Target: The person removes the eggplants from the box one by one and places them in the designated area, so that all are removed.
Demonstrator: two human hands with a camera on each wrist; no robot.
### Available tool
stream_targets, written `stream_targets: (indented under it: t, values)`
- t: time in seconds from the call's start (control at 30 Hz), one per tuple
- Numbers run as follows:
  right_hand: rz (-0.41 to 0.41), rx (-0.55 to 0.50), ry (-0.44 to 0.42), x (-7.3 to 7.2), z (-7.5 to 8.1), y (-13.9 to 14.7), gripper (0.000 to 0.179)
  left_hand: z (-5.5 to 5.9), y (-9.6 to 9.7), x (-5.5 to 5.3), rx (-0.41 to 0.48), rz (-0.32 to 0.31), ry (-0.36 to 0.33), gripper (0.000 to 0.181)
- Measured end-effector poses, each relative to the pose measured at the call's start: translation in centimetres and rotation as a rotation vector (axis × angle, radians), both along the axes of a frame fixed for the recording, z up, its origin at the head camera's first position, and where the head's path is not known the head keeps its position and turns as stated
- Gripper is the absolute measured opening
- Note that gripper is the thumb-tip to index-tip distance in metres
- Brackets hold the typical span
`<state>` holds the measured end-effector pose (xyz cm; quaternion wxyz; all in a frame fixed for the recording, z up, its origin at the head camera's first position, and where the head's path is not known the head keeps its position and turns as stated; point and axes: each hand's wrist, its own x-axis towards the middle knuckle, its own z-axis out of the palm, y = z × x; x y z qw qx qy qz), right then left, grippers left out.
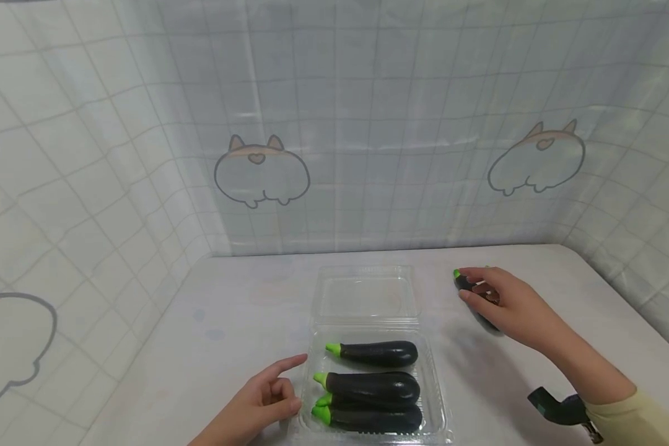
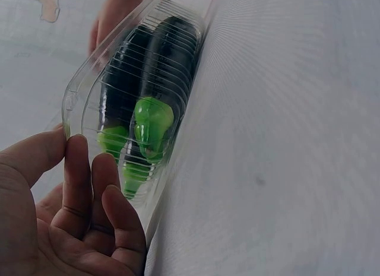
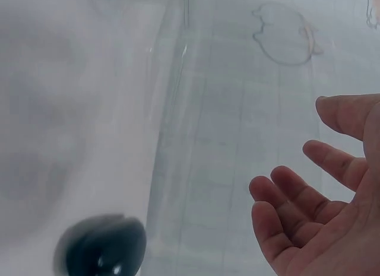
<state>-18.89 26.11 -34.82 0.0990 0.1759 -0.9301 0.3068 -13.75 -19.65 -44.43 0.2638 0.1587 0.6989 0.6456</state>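
Observation:
A clear plastic clamshell container [image 1: 437, 409] lies open at the front, its lid [image 1: 368, 297] laid back. Several dark eggplants [image 1: 376, 389] with green stems rest side by side in its base. My left hand [image 2: 77, 211] pinches the container's left rim, thumb and fingertips meeting at the edge; in the head view its index finger stretches along that side. Over at the right, my right hand [image 1: 504, 303] hovers above another eggplant [image 1: 464, 283], partly hiding it. Its fingers are spread apart with nothing between them. The right wrist view catches a blurred, rounded dark end [image 3: 107, 246] below the hand.
A pale cloth covers the table [image 1: 228, 322]. Grid-patterned curtains [image 1: 340, 124] with cartoon animal drawings enclose the back and both sides. A black curved device [image 1: 560, 406] sits at the right wrist by the yellow sleeve [image 1: 635, 418].

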Motion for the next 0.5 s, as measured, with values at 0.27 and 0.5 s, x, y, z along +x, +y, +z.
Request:
stream_targets:
  t: [0.27, 0.5]
  values:
    - [0.048, 0.011, 0.02, 0.9, 0.2, -1.8, 0.045, 0.1, 0.1, 0.0, 0.006, -0.005, -0.001, 0.062]
    - [0.091, 0.046, 0.032, 1.5, 0.3, -3.5, 0.045, -0.1, 0.0, 0.0, 0.005, -0.003, -0.004, 0.062]
